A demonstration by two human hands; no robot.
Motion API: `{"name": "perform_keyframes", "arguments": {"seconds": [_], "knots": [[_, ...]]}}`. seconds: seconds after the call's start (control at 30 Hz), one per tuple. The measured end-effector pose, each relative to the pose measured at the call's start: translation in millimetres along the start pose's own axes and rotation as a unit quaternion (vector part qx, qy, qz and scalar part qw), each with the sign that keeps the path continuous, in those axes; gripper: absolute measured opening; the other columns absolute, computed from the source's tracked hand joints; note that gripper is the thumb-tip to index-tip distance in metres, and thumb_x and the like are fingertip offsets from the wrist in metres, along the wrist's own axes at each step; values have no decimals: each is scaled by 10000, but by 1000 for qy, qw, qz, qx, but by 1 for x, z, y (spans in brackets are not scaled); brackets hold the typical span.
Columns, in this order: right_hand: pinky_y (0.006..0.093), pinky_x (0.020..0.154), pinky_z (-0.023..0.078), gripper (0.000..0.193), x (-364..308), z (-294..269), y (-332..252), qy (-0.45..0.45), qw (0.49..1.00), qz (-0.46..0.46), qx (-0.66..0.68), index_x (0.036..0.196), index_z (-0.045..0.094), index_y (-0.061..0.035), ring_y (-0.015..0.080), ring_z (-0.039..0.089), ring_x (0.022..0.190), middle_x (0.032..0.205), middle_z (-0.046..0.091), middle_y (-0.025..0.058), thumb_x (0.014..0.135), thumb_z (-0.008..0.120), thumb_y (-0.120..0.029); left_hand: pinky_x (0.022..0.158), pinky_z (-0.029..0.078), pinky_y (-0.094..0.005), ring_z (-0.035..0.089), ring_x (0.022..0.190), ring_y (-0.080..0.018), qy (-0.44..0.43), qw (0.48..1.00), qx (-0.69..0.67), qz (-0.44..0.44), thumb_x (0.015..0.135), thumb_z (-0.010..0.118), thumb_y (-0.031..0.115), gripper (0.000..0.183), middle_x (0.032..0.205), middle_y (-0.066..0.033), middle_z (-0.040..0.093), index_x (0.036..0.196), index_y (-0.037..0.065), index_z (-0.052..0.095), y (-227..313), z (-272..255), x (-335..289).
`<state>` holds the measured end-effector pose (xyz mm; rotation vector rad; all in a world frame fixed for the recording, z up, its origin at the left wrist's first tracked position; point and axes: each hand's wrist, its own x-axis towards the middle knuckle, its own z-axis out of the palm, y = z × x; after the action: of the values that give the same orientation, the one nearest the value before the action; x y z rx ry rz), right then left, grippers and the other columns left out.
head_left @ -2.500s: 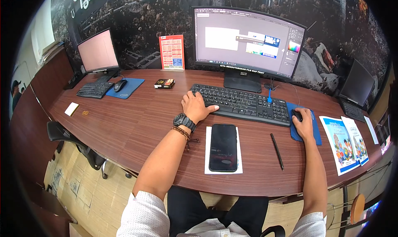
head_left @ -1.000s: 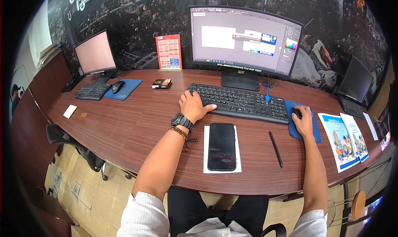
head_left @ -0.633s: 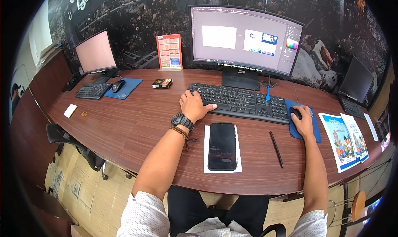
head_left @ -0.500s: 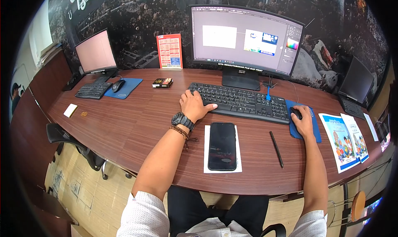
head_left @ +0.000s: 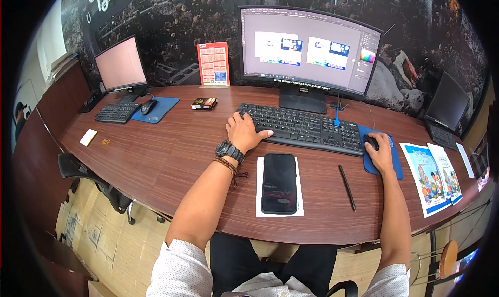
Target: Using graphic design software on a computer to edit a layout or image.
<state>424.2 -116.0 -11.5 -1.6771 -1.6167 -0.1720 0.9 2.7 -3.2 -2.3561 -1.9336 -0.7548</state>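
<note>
My left hand (head_left: 242,133) rests on the left end of a black keyboard (head_left: 312,131), fingers spread over its keys and thumb stretched to the right. A black computer mouse (head_left: 370,141) sits under my right hand (head_left: 381,152), whose fingers curve round it on a blue mouse pad (head_left: 396,164). Behind the keyboard stands a curved monitor (head_left: 309,44), its screen showing two similar blue-and-white layouts side by side on grey. Between my forearms, a black smartphone (head_left: 279,184) lies on a white sheet (head_left: 259,206). A black pen (head_left: 347,189) lies to the phone's right.
Farther left are a second monitor (head_left: 120,64), a keyboard (head_left: 117,113) and a mouse (head_left: 148,107). A small dark box (head_left: 204,104) and a red-framed calendar card (head_left: 213,63) stand near the back. Printed leaflets (head_left: 426,185) lie at the right, before a laptop (head_left: 448,103).
On the screen, a blue-and-white layout now overlaps the left page, which was blank white before. Both hands stay in the same places.
</note>
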Motion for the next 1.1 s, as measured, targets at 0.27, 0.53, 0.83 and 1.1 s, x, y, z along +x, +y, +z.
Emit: {"name": "perform_keyframes", "arguments": {"seconds": [0.27,0.53,0.83,1.1], "knots": [[403,970,448,330,0,0,1,3,1000,8,6,1117,650,-42,346,562,1110,1143,562,159,811,684,-160,1006,411,-526,464,1173,-478,6,1000,-2,0,731,729,676,973,1252,-347,476,1220,-143,536,1,-2,0],[409,961,452,328,0,0,2,10,1000,25,-13,1102,655,-39,344,567,1098,1141,568,159,798,678,-161,1011,408,-523,458,1181,-472,-7,1000,-4,-4,732,728,675,980,1259,-344,473,1232,-144,530,1,-2,0],[407,963,451,324,1,0,2,8,1000,14,-6,1103,667,-39,347,570,1103,1140,576,164,808,682,-171,1009,407,-521,462,1168,-464,-7,1000,2,-5,735,721,681,981,1248,-330,473,1241,-137,527,0,-1,1],[406,968,450,320,1,-1,3,11,1000,4,-3,1103,664,-33,350,573,1099,1145,575,173,811,688,-164,1009,406,-522,458,1168,-461,-8,1000,0,-4,737,719,683,976,1242,-328,475,1232,-137,530,-1,1,1]]}}
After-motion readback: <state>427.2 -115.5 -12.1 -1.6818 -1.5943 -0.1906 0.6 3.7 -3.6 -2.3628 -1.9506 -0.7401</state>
